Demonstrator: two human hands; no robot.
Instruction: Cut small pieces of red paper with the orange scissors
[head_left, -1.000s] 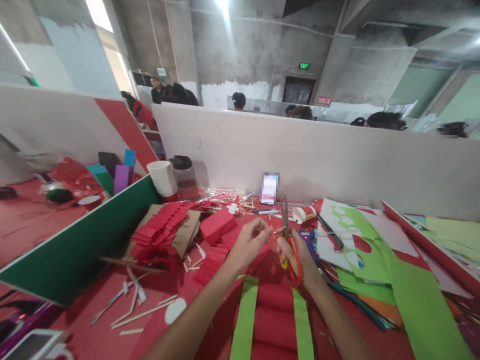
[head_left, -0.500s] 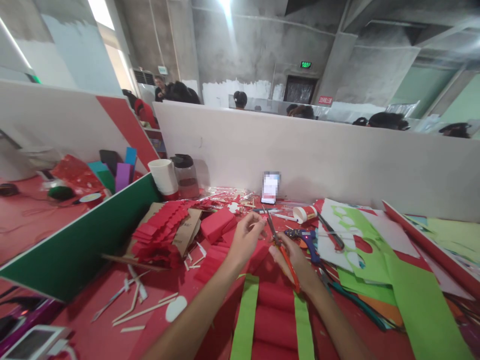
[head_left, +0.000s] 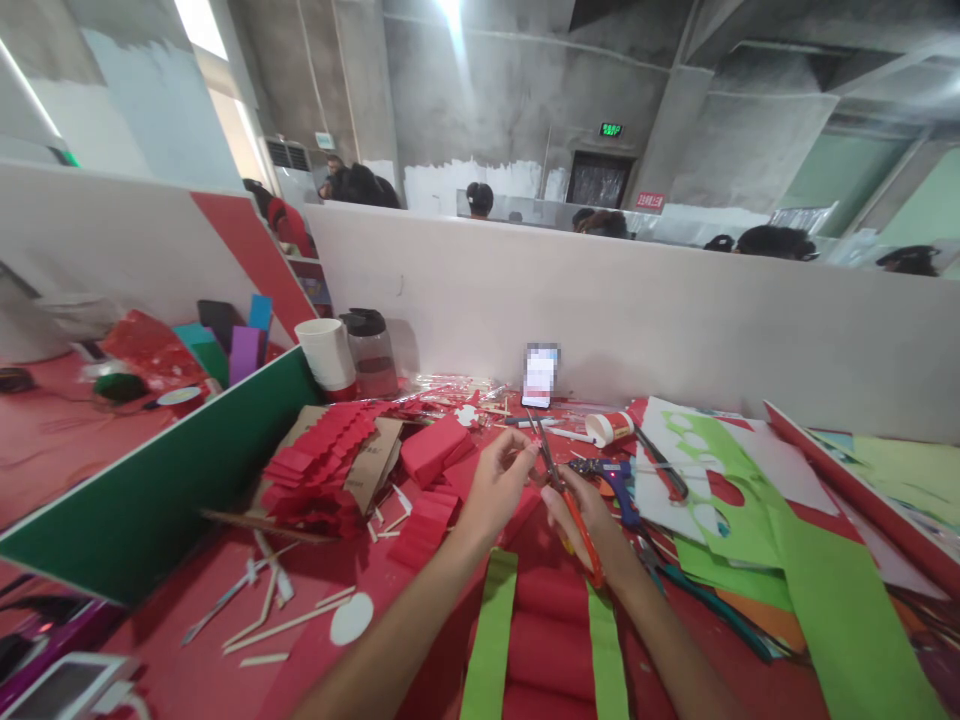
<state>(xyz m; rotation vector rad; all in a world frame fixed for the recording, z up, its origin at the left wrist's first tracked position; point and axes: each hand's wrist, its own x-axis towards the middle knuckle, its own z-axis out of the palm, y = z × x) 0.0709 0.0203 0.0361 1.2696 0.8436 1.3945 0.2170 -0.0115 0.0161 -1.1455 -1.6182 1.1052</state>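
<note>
My right hand (head_left: 600,520) is closed around the orange-handled scissors (head_left: 583,540), whose blades point up and away from me. My left hand (head_left: 499,480) pinches beside the blades; what lies between its fingertips is too small to make out, though a hint of red shows there. Below the hands, a red padded piece (head_left: 551,630) is edged by two lime-green strips (head_left: 489,630). A blue glue gun (head_left: 619,485) lies just right of my right hand. Red folded paper (head_left: 435,450) sits left of my left hand.
A phone (head_left: 540,375) leans on the white partition (head_left: 637,310). Pleated red paper (head_left: 322,460), wooden sticks (head_left: 289,625) and a white disc (head_left: 351,619) lie left. Green sheets (head_left: 832,590), teal-handled pliers (head_left: 720,610) and a cutter (head_left: 664,465) lie right. A white cup (head_left: 326,352) stands behind.
Both hands shift only slightly; the left fingertips move a little right and down along the scissor blades. The scissors stay in my right hand, their blades turned slightly.
</note>
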